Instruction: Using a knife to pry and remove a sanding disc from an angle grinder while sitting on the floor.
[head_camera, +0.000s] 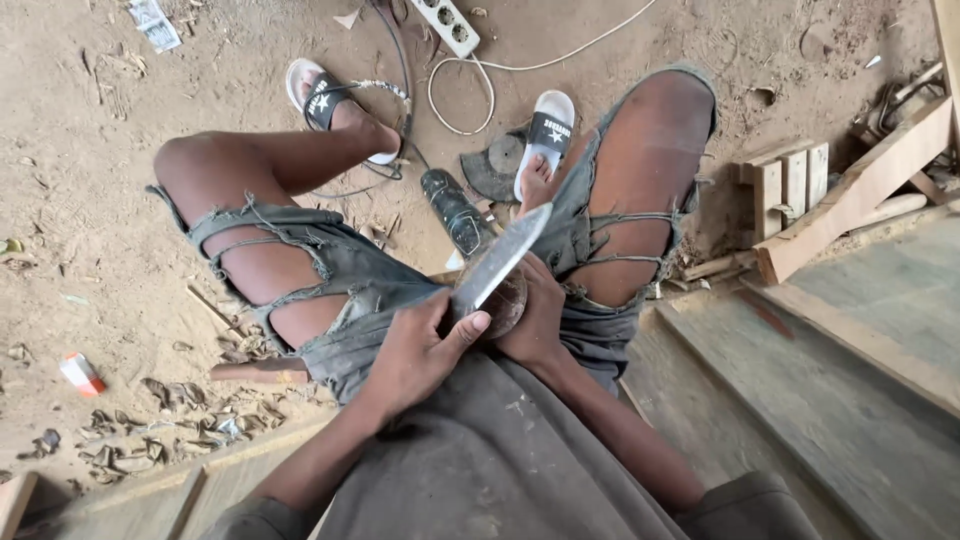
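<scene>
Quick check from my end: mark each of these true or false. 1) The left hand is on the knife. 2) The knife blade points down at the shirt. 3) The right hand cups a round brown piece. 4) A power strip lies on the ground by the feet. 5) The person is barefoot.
1) True: the left hand grips the knife.
2) False: the blade points up and away, toward the feet.
3) True: the right hand is around the round brown piece.
4) True: a white power strip lies there.
5) False: both feet wear white slide sandals.
</scene>
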